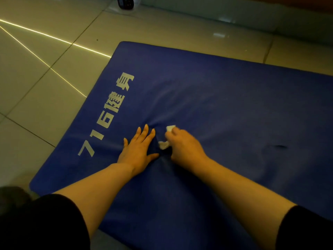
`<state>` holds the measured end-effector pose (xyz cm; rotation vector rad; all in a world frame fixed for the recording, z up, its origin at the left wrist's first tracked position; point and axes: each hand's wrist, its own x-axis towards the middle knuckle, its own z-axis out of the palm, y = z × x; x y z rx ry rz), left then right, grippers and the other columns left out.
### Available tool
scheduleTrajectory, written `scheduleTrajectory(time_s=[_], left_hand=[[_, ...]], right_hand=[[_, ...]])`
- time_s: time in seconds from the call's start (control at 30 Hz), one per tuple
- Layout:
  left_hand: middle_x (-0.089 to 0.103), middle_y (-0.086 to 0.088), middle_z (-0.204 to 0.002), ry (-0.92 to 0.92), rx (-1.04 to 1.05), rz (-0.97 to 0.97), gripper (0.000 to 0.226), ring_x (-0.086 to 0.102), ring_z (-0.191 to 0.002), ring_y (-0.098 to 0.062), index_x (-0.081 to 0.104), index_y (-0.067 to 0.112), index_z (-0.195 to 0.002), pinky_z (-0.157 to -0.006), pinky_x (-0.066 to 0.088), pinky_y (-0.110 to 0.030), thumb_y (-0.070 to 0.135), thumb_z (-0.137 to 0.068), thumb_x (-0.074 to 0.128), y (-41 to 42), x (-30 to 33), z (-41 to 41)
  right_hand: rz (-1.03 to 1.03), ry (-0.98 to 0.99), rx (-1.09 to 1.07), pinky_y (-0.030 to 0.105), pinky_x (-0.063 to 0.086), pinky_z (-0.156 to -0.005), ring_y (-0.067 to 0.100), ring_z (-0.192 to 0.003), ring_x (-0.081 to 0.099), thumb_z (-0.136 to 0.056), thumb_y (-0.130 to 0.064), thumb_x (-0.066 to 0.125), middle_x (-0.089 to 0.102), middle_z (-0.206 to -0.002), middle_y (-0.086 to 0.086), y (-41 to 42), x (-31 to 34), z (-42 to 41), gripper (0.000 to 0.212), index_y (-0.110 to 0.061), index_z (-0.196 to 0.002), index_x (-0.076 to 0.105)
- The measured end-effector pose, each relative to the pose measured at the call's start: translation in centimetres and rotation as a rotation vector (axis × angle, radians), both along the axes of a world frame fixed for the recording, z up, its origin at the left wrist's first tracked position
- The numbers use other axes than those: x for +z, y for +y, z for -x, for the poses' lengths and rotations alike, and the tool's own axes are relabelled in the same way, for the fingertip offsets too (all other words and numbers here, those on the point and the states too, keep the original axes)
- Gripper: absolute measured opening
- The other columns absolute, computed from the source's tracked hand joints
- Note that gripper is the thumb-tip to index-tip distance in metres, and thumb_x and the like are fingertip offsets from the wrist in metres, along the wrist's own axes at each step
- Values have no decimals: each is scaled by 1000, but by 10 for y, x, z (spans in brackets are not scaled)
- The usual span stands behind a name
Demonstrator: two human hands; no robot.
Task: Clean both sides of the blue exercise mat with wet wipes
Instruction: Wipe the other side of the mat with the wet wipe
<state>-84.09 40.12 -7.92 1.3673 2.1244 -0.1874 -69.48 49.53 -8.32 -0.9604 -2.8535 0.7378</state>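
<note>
Blue vinyl-looking exercise mat (216, 98) lies flat on the tiled floor (36, 87), pale printed lettering (108, 114) along its left edge. The cover puckers into radial creases around the hands, so my read is soft foam under a loose skin: light, floppy, likely to bunch under a wipe. To flip it, best taken at a corner or long edge, not mid-panel.

Left hand (138, 148): palm down, fingers straight and spread, pressing the mat just right of the lettering, likely to pin the skin.

Right hand (182, 143): just beside the left, not touching it, fingers curled round a crumpled white wet wipe (164, 144), knuckles up, wipe pressed on the mat. Both forearms reach out from black sleeves (54, 219).

Small dark mark (280, 146) on the mat to the right; can't tell whether dent or dirt.
</note>
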Motion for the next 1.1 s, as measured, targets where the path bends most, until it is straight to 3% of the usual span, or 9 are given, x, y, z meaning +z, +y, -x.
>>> scheduleTrajectory(time_s=[0.17, 0.27, 0.4, 0.53, 0.6, 0.87, 0.97, 1.03, 1.1], left_hand=[[-20, 5, -160, 5, -14, -47, 82, -17, -147, -18, -7, 29, -153, -116, -2, -55, 50, -95, 47, -5, -6, 0], [-20, 4, -160, 5, -19, -72, 82, -17, -147, -18, -7, 28, -153, -116, -3, -55, 50, -95, 47, -6, -6, 0], [-19, 3, -160, -49, -25, -87, 78, -18, -147, -18, -5, 27, -154, -116, -5, -55, 42, -98, 47, -10, -4, 2], [-16, 5, -161, -90, -84, -117, 74, -16, -147, -14, -2, 28, -154, -117, -8, -47, 45, -98, 44, -24, -1, 12], [-16, 7, -160, -61, -113, -104, 70, -16, -147, -13, -4, 29, -153, -118, -9, -43, 47, -100, 38, -37, 0, 14], [-20, 7, -159, -16, -180, -43, 72, -17, -147, -11, -9, 31, -152, -118, -9, -49, 52, -99, 34, -53, 3, 17], [-22, 9, -159, -9, -195, -19, 72, -18, -146, -11, -10, 33, -152, -115, -12, -55, 54, -98, 33, -56, 7, 20], [-22, 8, -159, -23, -186, -17, 72, -18, -146, -12, -10, 32, -152, -115, -12, -56, 54, -98, 34, -56, 6, 19], [-21, 7, -159, -28, -176, -26, 73, -17, -147, -13, -8, 31, -152, -114, -11, -58, 52, -98, 36, -55, 3, 17]], right_hand=[[-65, -60, -424, 34, 32, -66, 35, -92, 52, -84, -6, 56, 50, -112, 16, 44, 3, -21, 12, -9, -91, 47], [-50, -19, -284, 34, 36, -73, 34, -94, 53, -86, -10, 54, 49, -113, 14, 12, 11, -1, 9, -9, -95, 53], [33, -96, 138, 29, 32, -67, 27, -100, 50, -86, -12, 56, 49, -113, 9, -43, 12, 13, 19, -11, -105, 53], [-34, -136, -93, 37, 44, -80, 34, -103, 53, -82, -10, 57, 52, -119, 13, 5, 11, -9, 22, -7, -104, 54], [-95, -185, -238, 36, 39, -69, 36, -91, 53, -82, -4, 55, 52, -113, 14, 26, 11, -15, 17, -6, -99, 52], [-12, -103, 222, 33, 31, -61, 31, -84, 52, -79, -2, 56, 52, -99, 10, -48, 16, 5, 17, -9, -94, 54], [-64, -147, -7, 37, 41, -70, 35, -93, 53, -82, -6, 55, 52, -111, 13, -15, 15, -9, 24, -6, -106, 55], [-101, -218, -151, 37, 37, -65, 34, -85, 51, -84, -3, 53, 50, -112, 14, 5, 15, -12, 19, -4, -103, 51], [-97, -255, -79, 34, 35, -65, 32, -87, 52, -85, -3, 53, 47, -114, 13, 1, 15, -2, 17, -7, -101, 50]])
